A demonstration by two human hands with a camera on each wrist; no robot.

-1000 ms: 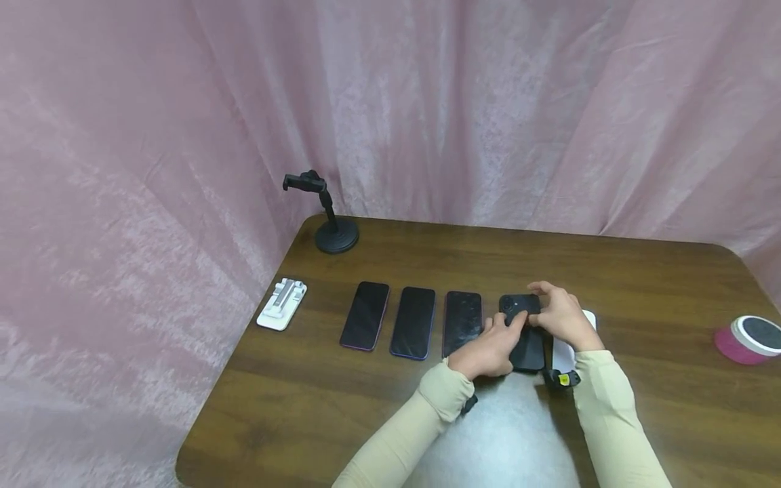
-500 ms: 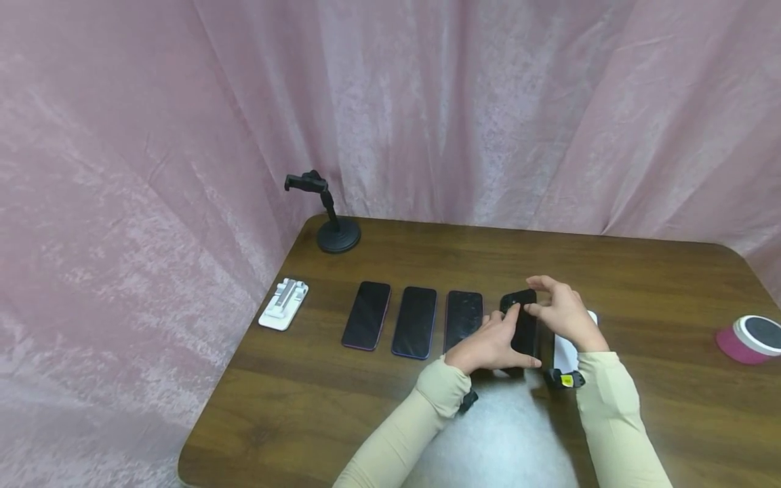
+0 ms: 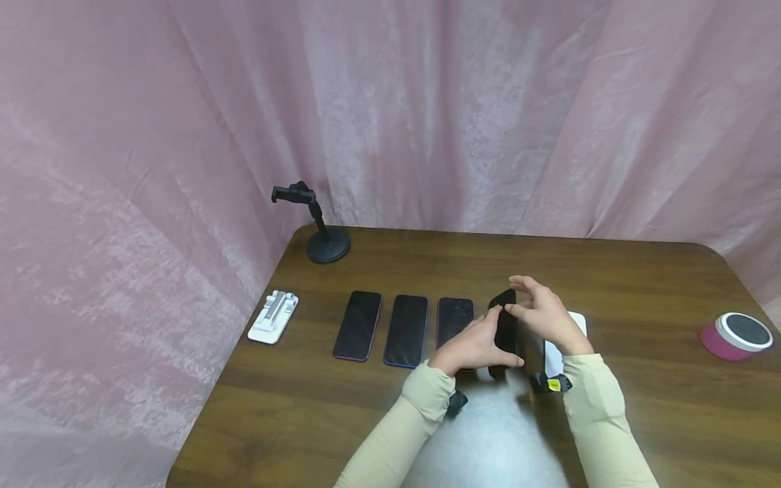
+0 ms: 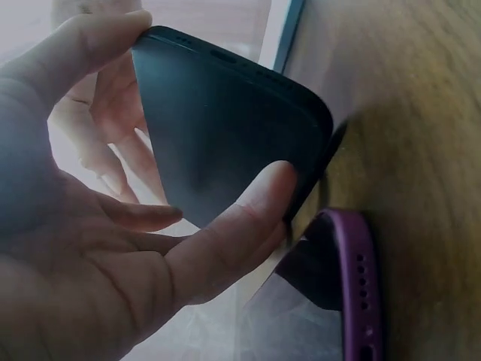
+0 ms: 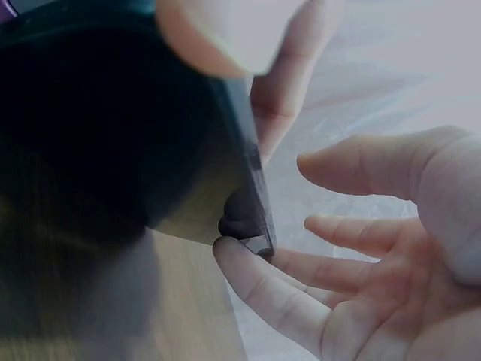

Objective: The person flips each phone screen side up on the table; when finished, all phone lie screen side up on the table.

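A black smartphone (image 3: 506,329) is tipped up on its long edge in the head view. My left hand (image 3: 476,346) pinches it, thumb at one edge and fingers on the other side. In the left wrist view, the phone's port end (image 4: 225,56) faces the camera. My right hand (image 3: 543,318) is at the far end; in the right wrist view its fingertips (image 5: 237,259) touch a corner of the phone while the thumb stands apart. Directly left lies a purple-edged phone (image 3: 454,315), partly hidden by my left hand.
Two more phones, a purple-edged one (image 3: 356,325) and a blue-edged one (image 3: 406,331), lie farther left. Beyond them are a white folding stand (image 3: 273,317) and a black phone holder (image 3: 328,244). A white slab (image 3: 554,359) lies under my right wrist; a pink jar (image 3: 735,337) stands far right.
The black phone, lying back up with its camera showing a second ago, has been tilted up onto its edge. My left thumb has moved to its near right edge. The view has shifted slightly.
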